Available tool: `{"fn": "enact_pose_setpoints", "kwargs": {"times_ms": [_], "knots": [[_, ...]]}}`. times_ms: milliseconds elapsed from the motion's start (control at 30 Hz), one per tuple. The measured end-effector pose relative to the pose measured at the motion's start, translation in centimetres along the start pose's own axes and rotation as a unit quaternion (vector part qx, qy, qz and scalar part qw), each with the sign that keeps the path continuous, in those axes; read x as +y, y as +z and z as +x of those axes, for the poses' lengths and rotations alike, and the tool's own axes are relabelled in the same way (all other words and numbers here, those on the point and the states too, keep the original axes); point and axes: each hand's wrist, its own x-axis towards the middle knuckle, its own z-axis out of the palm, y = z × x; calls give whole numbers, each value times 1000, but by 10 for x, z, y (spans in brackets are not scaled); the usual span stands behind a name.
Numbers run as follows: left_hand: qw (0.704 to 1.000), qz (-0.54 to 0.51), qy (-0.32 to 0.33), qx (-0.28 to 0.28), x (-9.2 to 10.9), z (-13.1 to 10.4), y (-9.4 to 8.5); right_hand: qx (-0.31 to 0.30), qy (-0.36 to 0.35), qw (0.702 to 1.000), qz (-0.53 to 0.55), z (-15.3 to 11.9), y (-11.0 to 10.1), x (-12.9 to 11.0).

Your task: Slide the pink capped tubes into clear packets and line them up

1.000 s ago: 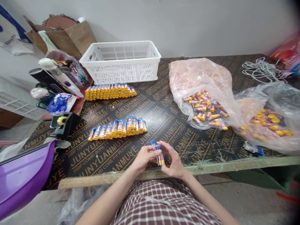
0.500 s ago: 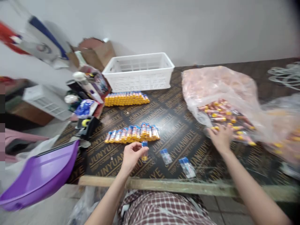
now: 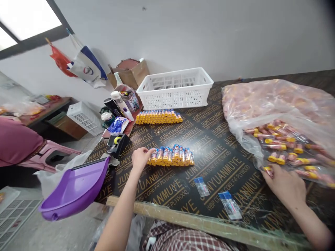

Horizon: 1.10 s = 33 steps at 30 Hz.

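Observation:
My left hand point(image 3: 141, 158) has its fingers pinched at the left end of a front stack of small blue-and-yellow tubes point(image 3: 172, 156), touching the endmost one. At the mouth of a large clear plastic bag point(image 3: 274, 96), my right hand point(image 3: 285, 184) is closed on a small pink tube with a yellow cap point(image 3: 268, 170). Many loose pink tubes with yellow ends point(image 3: 277, 144) spill from the bag beyond that hand. Between the hands lie two small clear packets with blue tops, one nearer point(image 3: 230, 205) and one farther point(image 3: 201, 187).
A white plastic basket point(image 3: 175, 94) stands at the back, before it a longer stack of tubes point(image 3: 158, 117). At left are a tape dispenser point(image 3: 117, 144), bottles point(image 3: 121, 104) and a purple dustpan point(image 3: 75, 191). A seated person point(image 3: 18, 143) shows at far left.
The view has shifted left. My left hand has carried its tube from in front of the stack to the stack's left end. My right hand has closed on a pink tube and drawn toward me.

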Motion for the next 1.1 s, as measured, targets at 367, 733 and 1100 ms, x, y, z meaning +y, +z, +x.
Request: {"fn": "enact_pose_setpoints", "kwargs": {"times_ms": [367, 733, 1100], "knots": [[934, -262, 131, -205, 79, -112, 77, -85, 128, 889, 431, -56, -67, -66], [925, -239, 91, -280, 89, -121, 115, -129, 73, 871, 468, -81, -84, -101], [697, -582, -215, -360, 103, -136, 92, -121, -6, 820, 560, -108, -105, -138]]}}
